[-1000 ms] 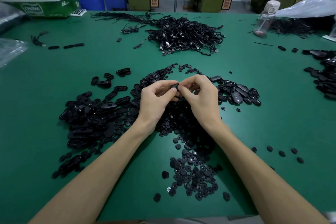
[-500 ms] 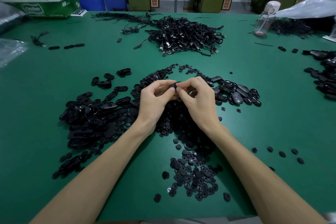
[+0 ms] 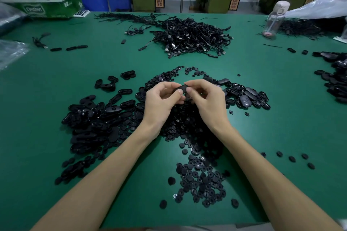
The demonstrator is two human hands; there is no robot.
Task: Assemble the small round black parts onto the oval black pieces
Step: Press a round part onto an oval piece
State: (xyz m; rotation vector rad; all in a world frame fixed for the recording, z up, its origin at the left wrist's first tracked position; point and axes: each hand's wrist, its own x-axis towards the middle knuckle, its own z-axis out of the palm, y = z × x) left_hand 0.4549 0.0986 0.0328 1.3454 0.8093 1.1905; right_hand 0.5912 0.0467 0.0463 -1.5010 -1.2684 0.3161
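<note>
Left hand [image 3: 161, 103] and right hand [image 3: 206, 103] meet above the middle of the green surface [image 3: 56, 84], fingers curled inward, both pinching one oval black plastic piece [image 3: 181, 88] between thumbs and forefingers. Whether a round part already sits in it cannot be told. Under the wrists and nearer the body lie the small round black parts [image 3: 202, 180] in a loose scatter. A heap of loose oval black pieces [image 3: 93, 124] sits left of the left hand, and a smaller glossy cluster of ovals [image 3: 247, 97] just beside the right hand. Farther back rest a tangle of black cables [image 3: 191, 37] and a clear plastic bottle [image 3: 275, 18].
</note>
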